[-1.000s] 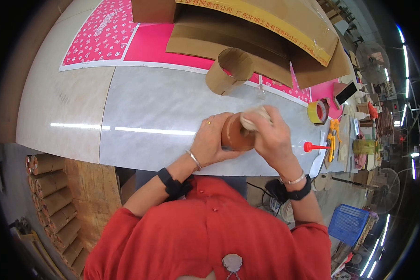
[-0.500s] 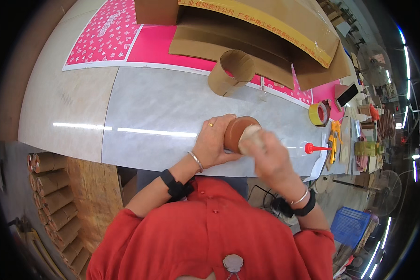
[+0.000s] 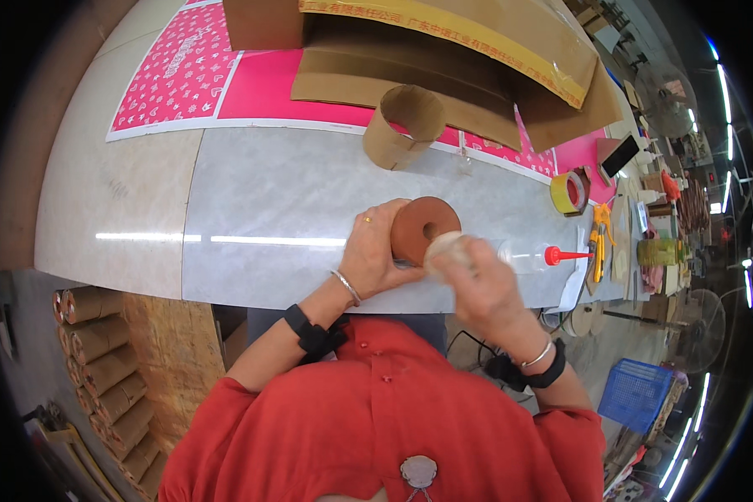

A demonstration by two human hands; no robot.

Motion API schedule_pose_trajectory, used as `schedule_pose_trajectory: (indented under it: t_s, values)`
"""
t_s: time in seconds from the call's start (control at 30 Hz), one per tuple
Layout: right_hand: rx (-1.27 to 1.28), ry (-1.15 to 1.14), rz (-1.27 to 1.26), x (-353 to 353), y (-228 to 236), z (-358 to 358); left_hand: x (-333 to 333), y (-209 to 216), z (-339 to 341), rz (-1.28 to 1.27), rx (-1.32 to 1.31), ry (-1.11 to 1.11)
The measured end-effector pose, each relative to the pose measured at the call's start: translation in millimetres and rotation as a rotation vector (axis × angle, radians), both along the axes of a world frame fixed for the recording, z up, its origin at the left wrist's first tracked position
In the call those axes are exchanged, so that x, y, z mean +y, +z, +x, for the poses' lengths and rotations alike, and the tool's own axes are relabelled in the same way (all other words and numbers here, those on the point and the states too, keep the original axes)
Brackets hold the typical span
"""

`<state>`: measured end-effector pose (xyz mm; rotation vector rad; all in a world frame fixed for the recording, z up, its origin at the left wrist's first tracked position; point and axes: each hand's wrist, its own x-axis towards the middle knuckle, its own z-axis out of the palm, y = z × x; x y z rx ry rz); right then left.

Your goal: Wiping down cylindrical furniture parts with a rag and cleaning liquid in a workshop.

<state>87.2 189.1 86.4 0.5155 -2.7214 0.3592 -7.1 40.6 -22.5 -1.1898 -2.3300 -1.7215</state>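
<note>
My left hand (image 3: 375, 253) grips a short brown cardboard ring (image 3: 422, 227) with a round hole in its face, tilted on edge on the grey table (image 3: 276, 201). My right hand (image 3: 477, 280) is closed around a whitish wad, likely a cloth (image 3: 443, 249), pressed against the ring's right side. The hand is blurred. A clear squeeze bottle with a red nozzle (image 3: 537, 256) lies on the table just right of my right hand.
An open cardboard cylinder (image 3: 403, 125) stands behind the ring. Flat cardboard sheets (image 3: 443, 58) and pink patterned paper (image 3: 184, 71) cover the far side. A yellow tape roll (image 3: 567, 192) and small tools sit at the right. Cardboard tubes (image 3: 100, 368) are stacked at lower left.
My right hand has slid down from the ring's upper right to its lower right side with the wad. My left hand keeps its hold on the ring.
</note>
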Motion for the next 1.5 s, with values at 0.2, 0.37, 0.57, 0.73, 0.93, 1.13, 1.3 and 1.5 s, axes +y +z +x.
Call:
schedule_pose_trajectory:
  t_s: [0.2,0.37,0.57,0.73,0.93,1.13,1.3,1.5]
  values:
    - [-0.074,0.063,-0.112,-21.9,2.9,-57.6,-0.2,-11.0,-1.4,0.022,0.037,0.017]
    - [0.054,-0.037,-0.087,7.7,-5.0,-37.4,0.1,2.5,-1.7,0.058,0.023,0.019]
    - [0.075,0.090,-0.026,-43.0,-12.4,-3.2,0.2,-4.6,-3.3,0.059,-0.080,0.004]
    - [0.096,-0.073,-0.057,6.3,-6.1,5.5,2.1,-0.3,-0.6,0.044,0.009,0.044]
    - [0.035,-0.235,0.022,32.1,-0.7,-11.5,2.3,3.0,-5.8,0.049,-0.056,-0.034]
    - [0.074,0.188,-0.133,-30.3,1.0,-36.9,3.2,-30.5,-10.6,-0.084,0.043,-0.056]
    - [-0.019,-0.062,-0.123,5.3,-5.4,-72.0,-1.7,-4.1,0.2,-0.028,-0.022,0.034]
    - [0.057,-0.142,-0.067,11.6,-6.9,-4.9,1.3,9.4,-3.6,0.033,-0.005,-0.053]
